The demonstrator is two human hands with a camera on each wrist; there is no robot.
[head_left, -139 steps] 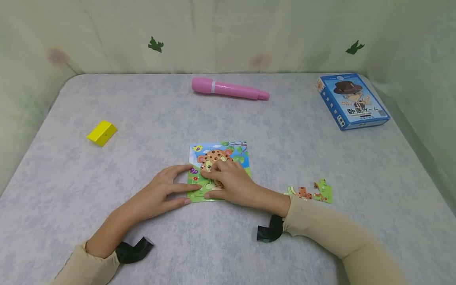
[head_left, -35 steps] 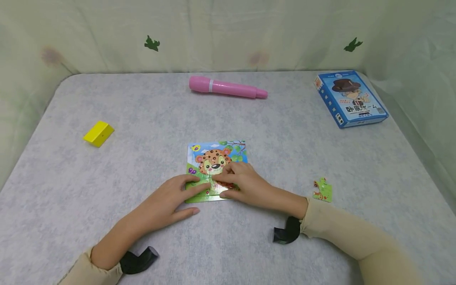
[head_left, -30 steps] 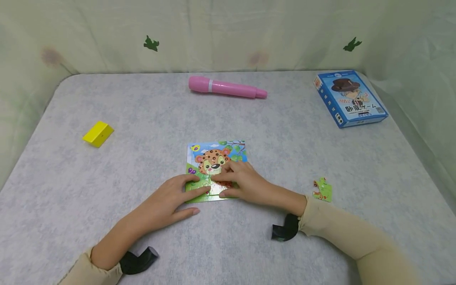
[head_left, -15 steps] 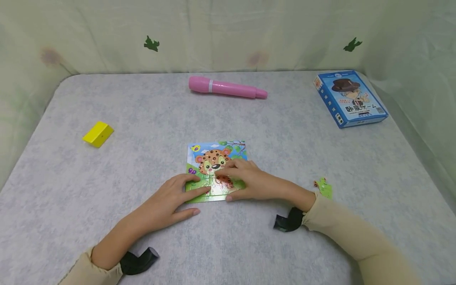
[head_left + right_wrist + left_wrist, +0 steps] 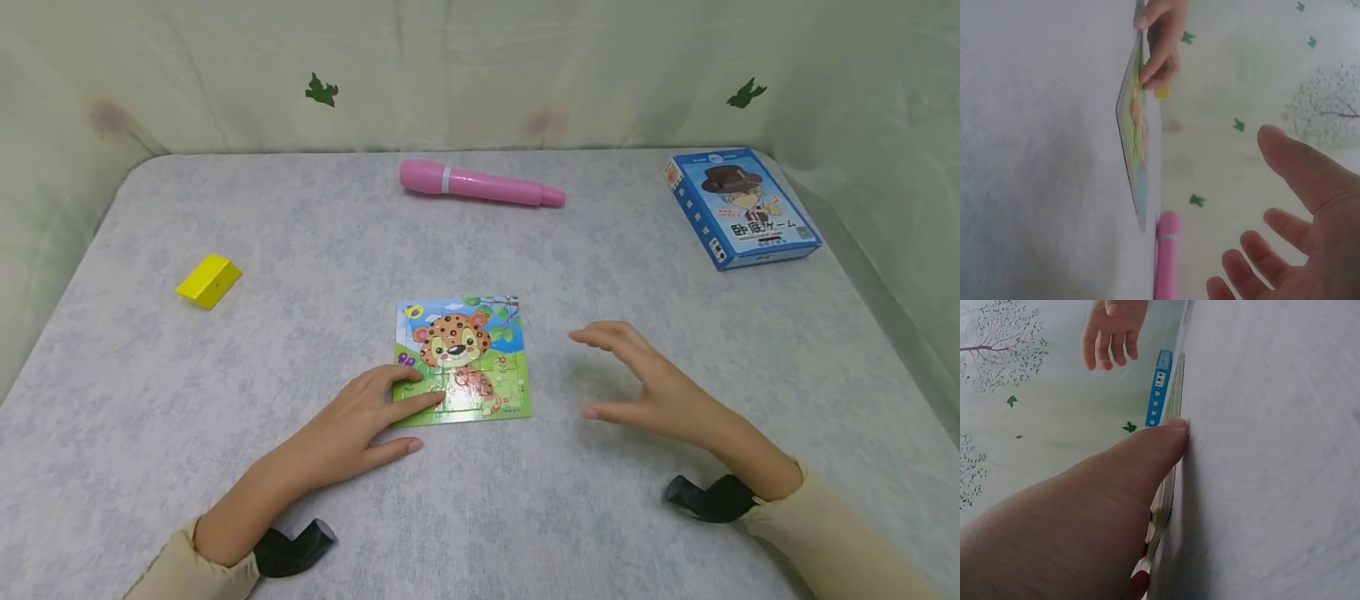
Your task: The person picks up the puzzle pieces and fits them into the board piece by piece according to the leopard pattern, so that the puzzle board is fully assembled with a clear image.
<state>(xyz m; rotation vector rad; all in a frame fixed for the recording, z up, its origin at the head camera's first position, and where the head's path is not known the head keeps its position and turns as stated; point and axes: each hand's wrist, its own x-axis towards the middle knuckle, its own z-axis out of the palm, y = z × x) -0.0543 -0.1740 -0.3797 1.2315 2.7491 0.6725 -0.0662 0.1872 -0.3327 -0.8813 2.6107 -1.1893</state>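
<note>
A square leopard jigsaw puzzle [image 5: 504,358] lies flat on the table; glare whitens part of its lower middle. My left hand [image 5: 348,429] rests its index and middle fingers on the puzzle's lower left, with the thumb on the table just off the front edge. To the right of the board, my right hand [image 5: 663,396] hovers with thumb and fingers spread apart and nothing visible between them. In the right wrist view its palm [image 5: 1335,250] is bare. The loose green puzzle piece seen earlier on the right is not visible; the right hand covers that spot.
A pink flashlight-shaped object [image 5: 487,186] lies along the back of the table. A blue game box [image 5: 750,212] stands at the back right, and a yellow block [image 5: 210,281] sits on the left. A curtain [image 5: 480,75] hangs behind the table.
My right hand has left the puzzle and moved right, its fingers spreading. The leopard's body section and the board's right side are now uncovered. The left hand has stayed in place.
</note>
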